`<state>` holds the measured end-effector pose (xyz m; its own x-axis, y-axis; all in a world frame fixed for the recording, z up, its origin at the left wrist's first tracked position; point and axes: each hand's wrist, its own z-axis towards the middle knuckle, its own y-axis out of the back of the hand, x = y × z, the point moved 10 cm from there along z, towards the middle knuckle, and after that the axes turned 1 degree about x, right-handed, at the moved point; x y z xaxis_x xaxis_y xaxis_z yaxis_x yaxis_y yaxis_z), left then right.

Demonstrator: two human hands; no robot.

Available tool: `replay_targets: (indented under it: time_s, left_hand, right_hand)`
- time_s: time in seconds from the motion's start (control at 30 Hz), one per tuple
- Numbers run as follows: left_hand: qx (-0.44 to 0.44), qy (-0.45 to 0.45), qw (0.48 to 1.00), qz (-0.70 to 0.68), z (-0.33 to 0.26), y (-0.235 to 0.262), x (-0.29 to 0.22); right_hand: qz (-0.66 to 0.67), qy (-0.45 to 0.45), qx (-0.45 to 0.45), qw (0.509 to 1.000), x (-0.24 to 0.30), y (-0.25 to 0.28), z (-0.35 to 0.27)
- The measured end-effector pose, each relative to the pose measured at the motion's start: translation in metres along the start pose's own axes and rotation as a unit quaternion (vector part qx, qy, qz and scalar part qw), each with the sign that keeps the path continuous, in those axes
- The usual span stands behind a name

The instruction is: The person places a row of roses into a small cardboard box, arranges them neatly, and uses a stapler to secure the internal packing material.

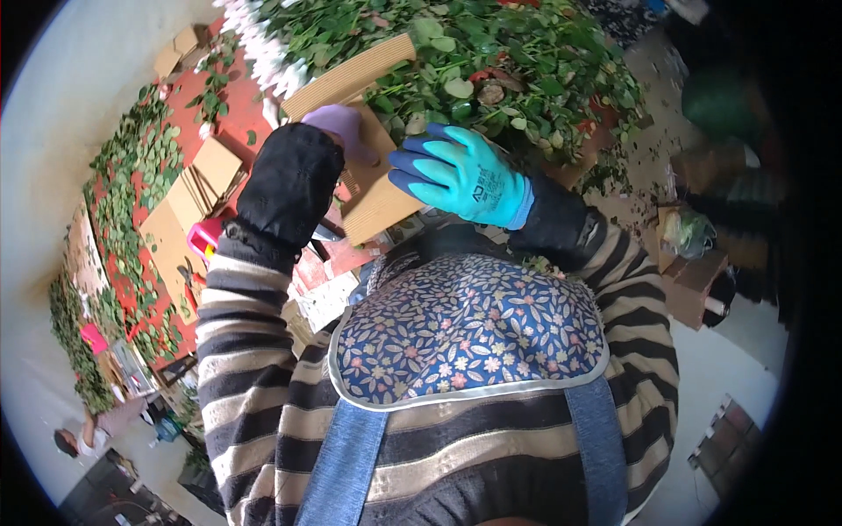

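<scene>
Between my hands is a piece of tan corrugated cardboard [379, 207], with a ribbed strip [355, 75] rising along its far side. My left hand [340, 124], in a purple glove, rests against this cardboard; a black sleeve cover hides much of it, and its fingers barely show. From the right, my right hand [463, 175] wears a teal glove with dark blue fingertips. Its fingers lie close together and bend over the cardboard's right edge, gripping it, with the thumb hidden. Cut leafy stems [544, 88] are heaped just beyond both hands.
Stacked cardboard pieces [206, 180] lie left of my left arm on the red tabletop [189, 110]. Red-handled pruners [189, 285] and a pink object [204, 235] are close by. White-tipped bundles [267, 53] line the far left. Boxes [693, 285] stand at right; another person [83, 438] is far left.
</scene>
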<state>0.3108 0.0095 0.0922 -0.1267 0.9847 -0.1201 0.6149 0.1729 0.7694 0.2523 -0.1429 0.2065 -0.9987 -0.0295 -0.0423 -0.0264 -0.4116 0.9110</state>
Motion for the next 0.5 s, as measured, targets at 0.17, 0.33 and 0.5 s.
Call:
replay_targets:
  time_s: [0.17,0.33,0.5]
  left_hand:
    - [-0.024,-0.191,0.979,-0.073,0.026,0.043,-0.055]
    - [-0.052,-0.253,0.966,-0.022,0.1,0.088,-0.158]
    - [-0.068,-0.288,0.955,0.011,0.097,0.064,-0.222]
  right_hand:
    - [0.035,0.012,0.019,0.999,-0.032,0.003,0.015]
    - [0.099,-0.08,0.074,0.989,-0.089,-0.03,-0.007]
    - [0.122,-0.182,0.07,0.973,-0.101,-0.04,-0.035]
